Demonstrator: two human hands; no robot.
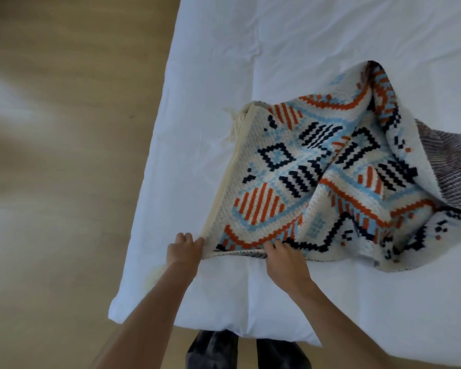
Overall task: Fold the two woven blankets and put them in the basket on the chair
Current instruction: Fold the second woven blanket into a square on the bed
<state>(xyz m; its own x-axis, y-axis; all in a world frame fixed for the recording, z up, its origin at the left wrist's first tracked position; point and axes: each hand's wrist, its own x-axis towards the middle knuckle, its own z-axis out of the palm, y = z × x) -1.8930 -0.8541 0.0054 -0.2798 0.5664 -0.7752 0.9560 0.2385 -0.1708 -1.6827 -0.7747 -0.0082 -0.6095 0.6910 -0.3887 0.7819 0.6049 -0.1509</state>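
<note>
My left hand [184,249] and right hand [285,259] pinch the patterned blanket [317,169] at its near edge, mid-fold I judge; next I must carry it across evenly.

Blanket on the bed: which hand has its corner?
The left hand: it pinches the patterned blanket at the corner where the cream border ends. The right hand holds the near edge farther along.

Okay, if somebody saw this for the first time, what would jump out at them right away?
The bright woven blanket, orange, navy and pale blue, lies rumpled on the white bed, right of centre. The left hand grips its near corner, the right hand its near edge. Grey striped fabric shows at far right.
</note>
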